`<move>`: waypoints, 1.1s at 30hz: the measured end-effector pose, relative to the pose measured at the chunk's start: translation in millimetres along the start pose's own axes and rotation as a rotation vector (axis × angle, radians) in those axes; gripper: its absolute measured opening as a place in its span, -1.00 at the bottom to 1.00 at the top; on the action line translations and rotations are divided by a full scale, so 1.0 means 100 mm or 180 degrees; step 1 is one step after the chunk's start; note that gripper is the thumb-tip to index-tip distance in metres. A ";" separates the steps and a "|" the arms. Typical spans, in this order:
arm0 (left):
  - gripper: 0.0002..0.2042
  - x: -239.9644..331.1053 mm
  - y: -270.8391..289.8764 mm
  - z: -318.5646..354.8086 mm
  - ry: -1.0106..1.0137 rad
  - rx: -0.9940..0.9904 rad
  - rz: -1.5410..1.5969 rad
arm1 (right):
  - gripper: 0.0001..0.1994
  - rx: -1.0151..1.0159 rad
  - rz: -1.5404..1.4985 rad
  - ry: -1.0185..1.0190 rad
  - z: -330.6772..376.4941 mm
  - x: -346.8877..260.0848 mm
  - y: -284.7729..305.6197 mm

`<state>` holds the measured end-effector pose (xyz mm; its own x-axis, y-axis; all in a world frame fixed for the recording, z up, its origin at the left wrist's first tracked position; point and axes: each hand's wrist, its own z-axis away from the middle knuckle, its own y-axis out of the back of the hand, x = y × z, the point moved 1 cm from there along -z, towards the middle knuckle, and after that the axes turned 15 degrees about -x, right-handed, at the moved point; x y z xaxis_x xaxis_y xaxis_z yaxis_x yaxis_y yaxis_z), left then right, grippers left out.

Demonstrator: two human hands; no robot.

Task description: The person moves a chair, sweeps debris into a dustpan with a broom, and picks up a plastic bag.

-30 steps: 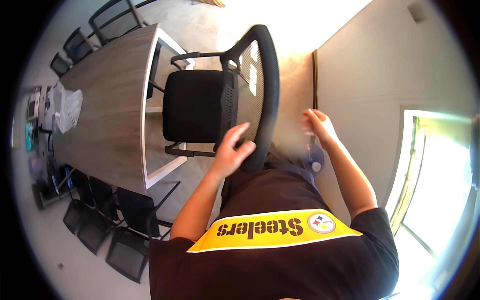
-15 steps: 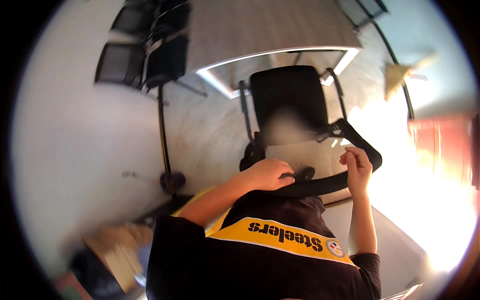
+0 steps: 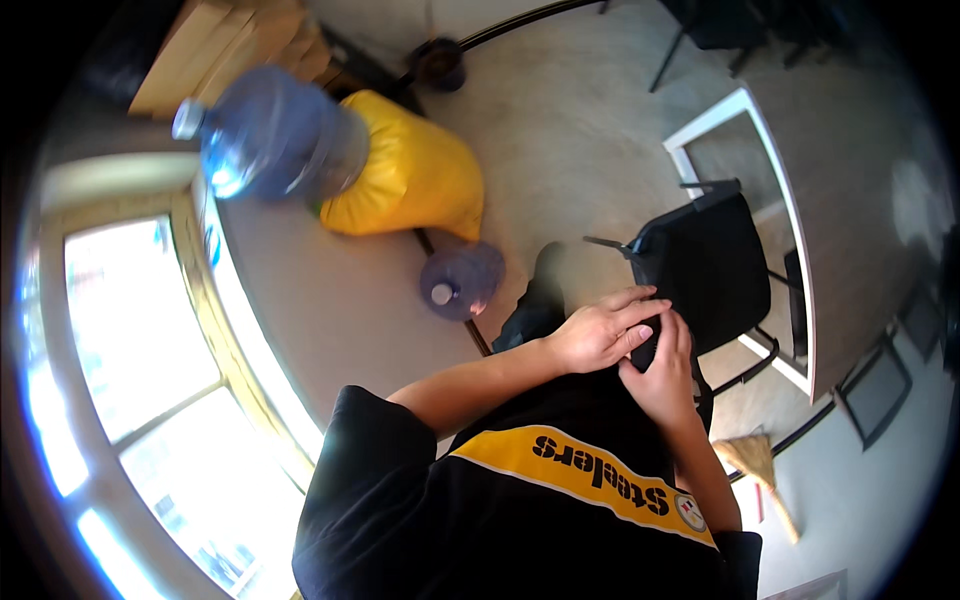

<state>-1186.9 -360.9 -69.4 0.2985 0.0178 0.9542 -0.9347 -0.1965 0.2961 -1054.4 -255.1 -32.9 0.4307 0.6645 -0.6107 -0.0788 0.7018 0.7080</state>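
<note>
**Both our hands on the back of a black office chair**

Nearest, at six o'clock, our black and yellow shirt (image 3: 560, 490) fills the lower view. Just above it, our left hand (image 3: 600, 335) and right hand (image 3: 662, 375) meet on the top edge of the black chair (image 3: 705, 280), fingers curled over it, likely to steer it. The chair stands at three o'clock, beside a white-edged table (image 3: 790, 250). Farther off, at eleven o'clock, two blue water jugs (image 3: 275, 140) and a yellow sack (image 3: 410, 180) lie on the floor (image 3: 580, 130). A broom (image 3: 760, 465) rests at four o'clock.
</note>
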 end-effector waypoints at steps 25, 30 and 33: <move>-0.12 -4.94 -0.02 3.42 0.4641 0.2395 0.0247 | -0.01 -0.0233 -0.1070 -0.0410 -0.16 0.21 -0.30; -0.42 -4.98 0.17 3.36 0.4755 0.2261 0.0380 | -0.01 -0.0241 -0.0887 -0.0241 -0.21 0.28 -0.36; -0.53 -4.67 0.34 3.33 0.4571 0.1981 -0.0538 | 0.00 -0.0208 -0.0698 -0.0303 -0.18 0.27 -0.31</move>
<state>-1293.7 -702.8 -518.8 -0.3762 0.8888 0.2620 -0.5799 -0.4463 0.6816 -1056.1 -253.8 -77.6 0.5264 0.4693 -0.7089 -0.0306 0.8437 0.5359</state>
